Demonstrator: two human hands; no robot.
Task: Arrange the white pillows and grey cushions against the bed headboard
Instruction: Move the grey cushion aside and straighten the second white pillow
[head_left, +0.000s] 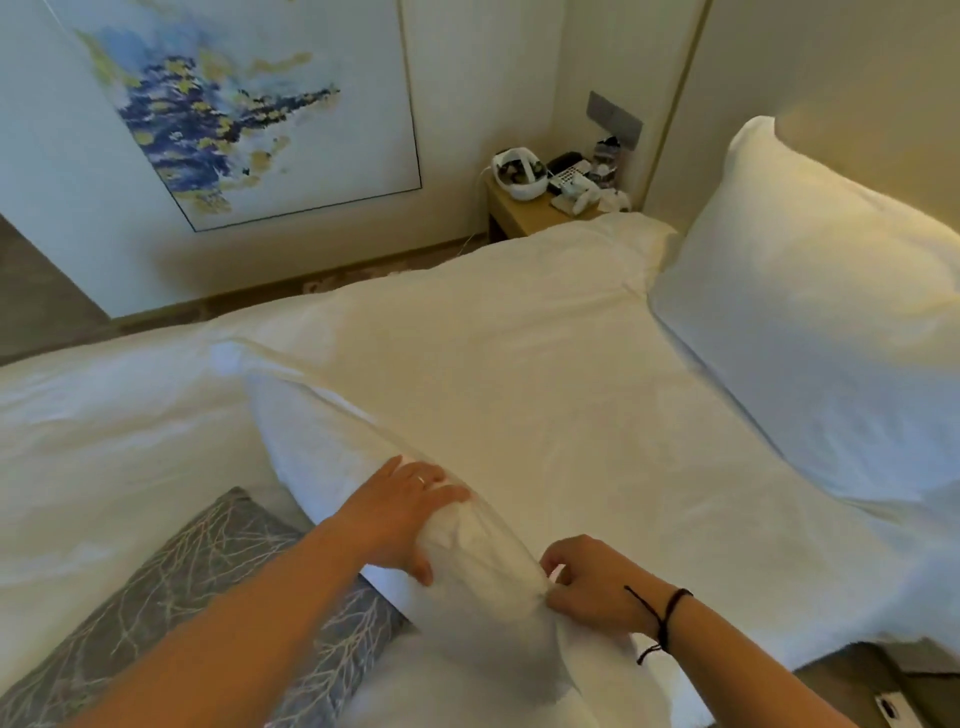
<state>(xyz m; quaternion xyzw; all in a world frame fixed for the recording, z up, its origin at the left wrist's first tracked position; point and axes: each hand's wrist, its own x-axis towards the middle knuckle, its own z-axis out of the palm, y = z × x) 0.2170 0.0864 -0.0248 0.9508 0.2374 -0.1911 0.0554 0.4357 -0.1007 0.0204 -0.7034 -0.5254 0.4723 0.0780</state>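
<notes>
A white pillow (332, 441) lies on its edge across the near part of the bed. My left hand (410, 514) grips its upper edge with the fingers wrapped over it. My right hand (592, 587) pinches the same pillow's near corner. A grey cushion (171, 608) with a pale branch pattern lies on the bed at lower left, under my left forearm. A second white pillow (810, 332) leans against the beige headboard (857, 78) at the right.
The white duvet (519, 374) covers the bed. A wooden bedside table (535, 213) in the far corner holds a phone, a white basket and small items. A large blue and yellow painting (234, 109) hangs on the far wall.
</notes>
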